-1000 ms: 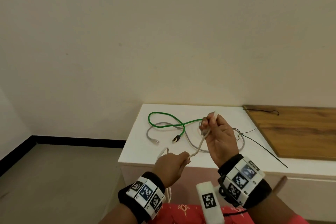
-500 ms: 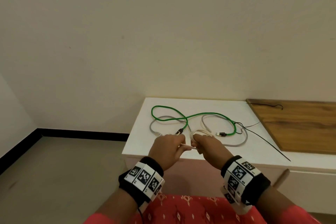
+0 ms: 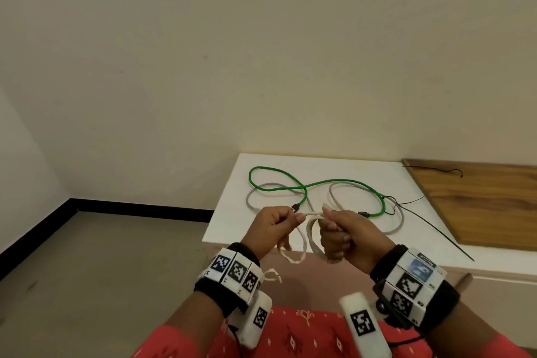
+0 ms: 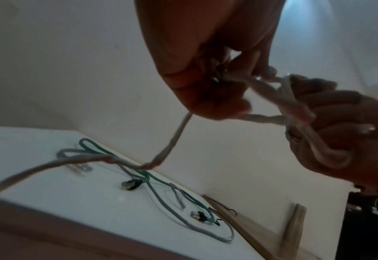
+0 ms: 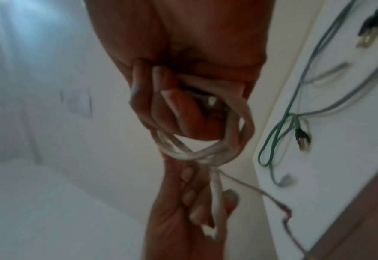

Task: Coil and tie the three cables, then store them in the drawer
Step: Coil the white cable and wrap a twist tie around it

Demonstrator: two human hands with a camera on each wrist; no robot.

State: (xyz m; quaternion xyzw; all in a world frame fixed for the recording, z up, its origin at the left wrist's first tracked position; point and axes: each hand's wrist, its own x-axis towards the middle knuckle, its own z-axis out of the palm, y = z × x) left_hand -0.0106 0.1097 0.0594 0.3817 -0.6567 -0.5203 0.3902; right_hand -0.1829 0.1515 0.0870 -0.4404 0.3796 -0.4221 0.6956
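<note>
Right hand: my right hand (image 3: 344, 234) is fisted around a small coil of the cream-white braided cable (image 3: 312, 237), the loops wrapped about my curled fingers (image 5: 161, 98).
Left hand: my left hand (image 3: 274, 228) is pinching a strand of the same cream-white cable just beside the right fist, thumb and fingers closed on it.
Between the hands: a short run of cable bridges them, and in the left wrist view it crosses over the coil at the right knuckles.
Loose tail: slack hangs below my left hand (image 4: 172, 144) in mid-air, in front of the cabinet.
Room to move: both hands are held over the near edge of the white cabinet top (image 3: 229, 212), clear of its surface; open floor lies to my left.
Green cable: a green braided network cable (image 3: 290, 187) lies uncoiled on the top, just beyond my hands, one dark plug near my left knuckles.
Grey cable: a grey network cable (image 3: 398, 227) sprawls in loose loops under and beside the green one, reaching toward the right.
Black ties: thin black cable ties (image 3: 436, 234) lie right of the cables, one running off toward the front edge.
Wooden board: a brown wooden board (image 3: 479, 200) sits at the far right of the top, well apart from my hands.
</note>
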